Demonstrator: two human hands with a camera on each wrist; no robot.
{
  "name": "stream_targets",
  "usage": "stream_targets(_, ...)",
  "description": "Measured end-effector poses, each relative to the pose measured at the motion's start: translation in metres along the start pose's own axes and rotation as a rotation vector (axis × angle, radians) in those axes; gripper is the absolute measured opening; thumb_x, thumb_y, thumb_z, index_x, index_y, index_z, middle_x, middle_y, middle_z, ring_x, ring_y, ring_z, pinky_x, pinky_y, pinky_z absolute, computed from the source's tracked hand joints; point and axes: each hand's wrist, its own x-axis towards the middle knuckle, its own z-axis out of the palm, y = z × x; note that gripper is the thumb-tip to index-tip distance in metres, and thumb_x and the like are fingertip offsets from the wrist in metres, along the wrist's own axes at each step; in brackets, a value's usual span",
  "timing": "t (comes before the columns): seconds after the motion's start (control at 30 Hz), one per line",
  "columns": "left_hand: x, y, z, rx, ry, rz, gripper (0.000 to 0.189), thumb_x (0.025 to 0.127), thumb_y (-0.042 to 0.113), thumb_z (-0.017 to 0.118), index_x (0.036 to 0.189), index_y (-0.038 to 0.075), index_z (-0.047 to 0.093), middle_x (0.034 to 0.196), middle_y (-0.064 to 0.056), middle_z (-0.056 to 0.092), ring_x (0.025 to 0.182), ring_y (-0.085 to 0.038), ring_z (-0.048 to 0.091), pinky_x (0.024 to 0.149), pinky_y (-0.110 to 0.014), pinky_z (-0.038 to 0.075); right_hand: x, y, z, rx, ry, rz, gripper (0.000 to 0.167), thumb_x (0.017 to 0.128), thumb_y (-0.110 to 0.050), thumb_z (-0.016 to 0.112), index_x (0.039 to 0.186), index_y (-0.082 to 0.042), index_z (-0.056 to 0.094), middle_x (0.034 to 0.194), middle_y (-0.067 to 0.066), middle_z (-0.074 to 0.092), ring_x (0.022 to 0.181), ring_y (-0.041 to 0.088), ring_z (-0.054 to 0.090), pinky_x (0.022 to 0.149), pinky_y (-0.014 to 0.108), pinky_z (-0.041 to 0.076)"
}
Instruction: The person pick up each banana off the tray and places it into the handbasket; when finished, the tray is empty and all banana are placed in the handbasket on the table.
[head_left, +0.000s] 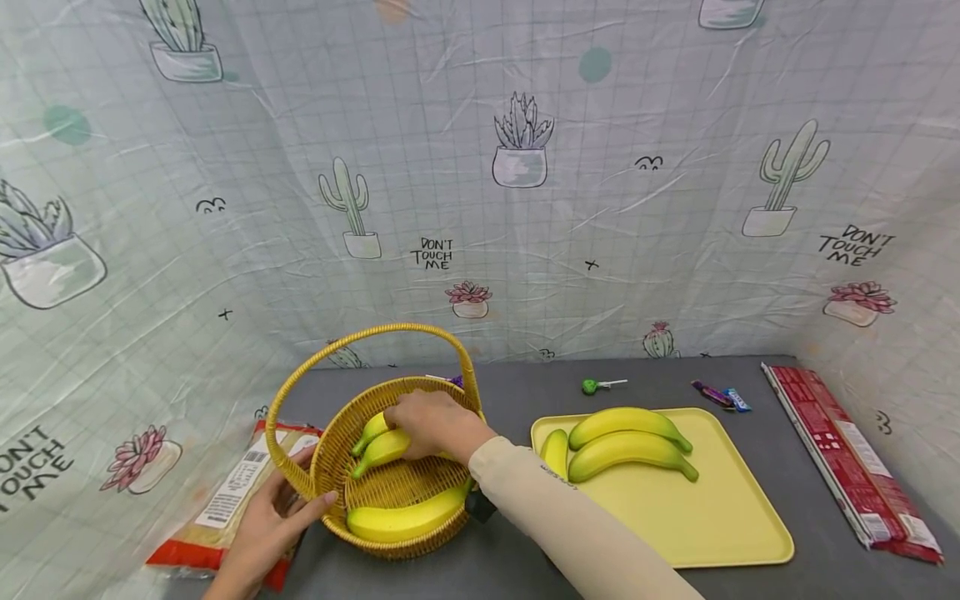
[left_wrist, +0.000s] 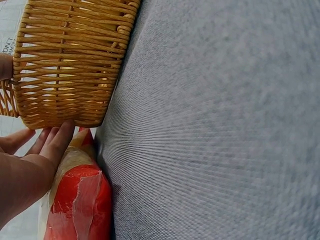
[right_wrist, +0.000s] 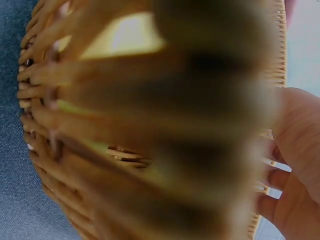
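A round wicker basket (head_left: 390,546) with a tall arched handle holds several yellow bananas with greenish tips. One banana (head_left: 408,517) lies along its near side, others at the back left. My left hand (head_left: 266,521) steadies the basket on its left, thumb at the rim and fingers against the outer wall, as the left wrist view also shows. Reaching over the right rim, my right hand (head_left: 435,423) has its fingers bent down around a banana (head_left: 386,450) inside; its fingertips are partly hidden. Blurred wicker fills most of the right wrist view, with the right hand (right_wrist: 297,165) at its edge.
Right of the basket lies a yellow tray (head_left: 697,533) with three bananas (head_left: 630,454). Behind it are a green lollipop (head_left: 591,387) and small wrapped candies (head_left: 720,396). A long red packet (head_left: 847,458) lies far right. A red-ended bag (head_left: 225,500) lies beside the left hand.
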Motion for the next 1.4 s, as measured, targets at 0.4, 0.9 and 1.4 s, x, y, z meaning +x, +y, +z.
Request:
stream_targets(0.4,0.001,0.003,0.0,-0.008,0.002,-0.017,0.086,0.097,0.03,0.082,0.165,0.012,0.032,0.166,-0.015,0.034,0.146,-0.032,0.04,0.093,-0.008,0.046,-0.006,0.006,-0.006,0.026,-0.007,-0.022,0.036,0.098,-0.035,0.08,0.132,-0.026,0.07,0.115,-0.006,0.063,0.096,0.01,0.061,0.072,0.026,0.055)
stream_targets(0.9,0.008,0.005,-0.003,0.017,0.005,-0.03,0.088,0.096,0.033,0.083,0.165,0.012,0.033,0.165,-0.016,0.035,0.144,-0.034,0.042,0.093,-0.01,0.047,-0.049,0.017,-0.047,0.201,0.12,-0.185,0.038,0.101,-0.034,0.075,0.137,-0.026,0.066,0.124,-0.007,0.064,0.111,0.007,0.061,0.081,0.025,0.054)
stream_targets(1.4,0.007,0.005,-0.004,0.027,-0.007,-0.062,0.089,0.098,0.034,0.081,0.167,0.011,0.03,0.165,-0.017,0.035,0.143,-0.028,0.041,0.091,-0.007,0.046,-0.124,0.035,-0.067,0.306,0.216,-0.265,0.05,0.099,-0.037,0.079,0.144,-0.026,0.062,0.13,-0.007,0.06,0.113,0.006,0.057,0.082,0.024,0.052)
